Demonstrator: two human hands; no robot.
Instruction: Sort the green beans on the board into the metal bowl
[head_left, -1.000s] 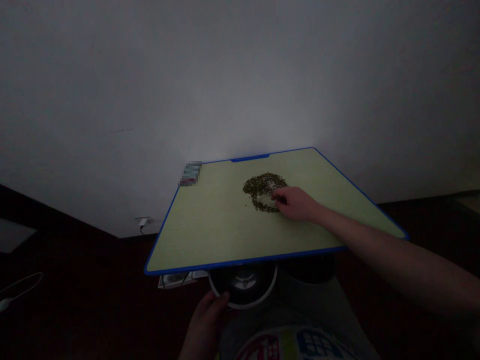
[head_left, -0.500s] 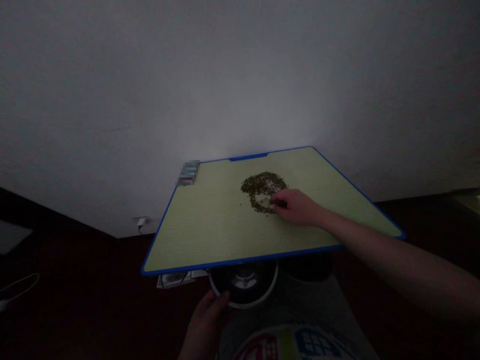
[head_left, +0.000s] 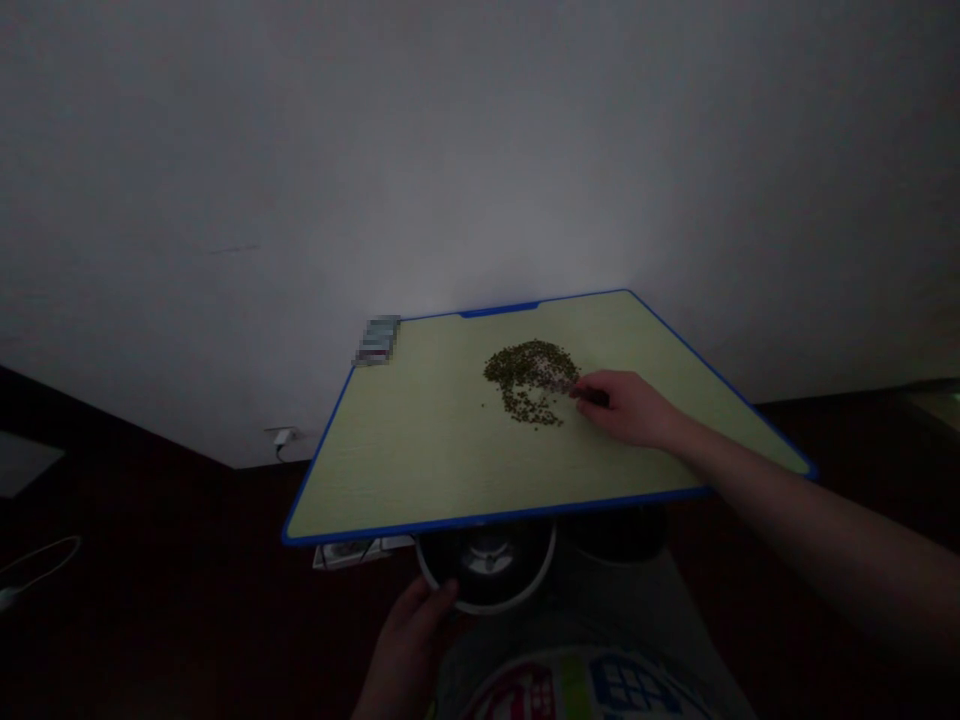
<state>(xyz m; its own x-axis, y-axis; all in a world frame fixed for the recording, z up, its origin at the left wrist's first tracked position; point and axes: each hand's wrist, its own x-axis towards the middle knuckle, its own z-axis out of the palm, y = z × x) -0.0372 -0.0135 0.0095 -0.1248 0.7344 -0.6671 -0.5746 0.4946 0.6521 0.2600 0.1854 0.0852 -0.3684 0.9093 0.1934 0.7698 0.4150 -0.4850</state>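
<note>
Small dark grains lie in a loose pile on a pale yellow board with a blue edge. My right hand is closed around a small dark-handled tool, with its pale, blurred head at the right of the pile. Its exact kind cannot be made out. Below the board's near edge, my left hand is closed on the rim of a dark bowl with a white rim. The fingers under the bowl are hidden, and the board covers its far side.
A wall stands right behind the board. At the board's far left corner is a blurred item. A white plug sits in the wall at left. A second dark container is beside the bowl, partly under the board.
My right hand has moved to the right with the tool, showing more of its pale head and the grains where the hand was. My left hand still holds the bowl's rim.
</note>
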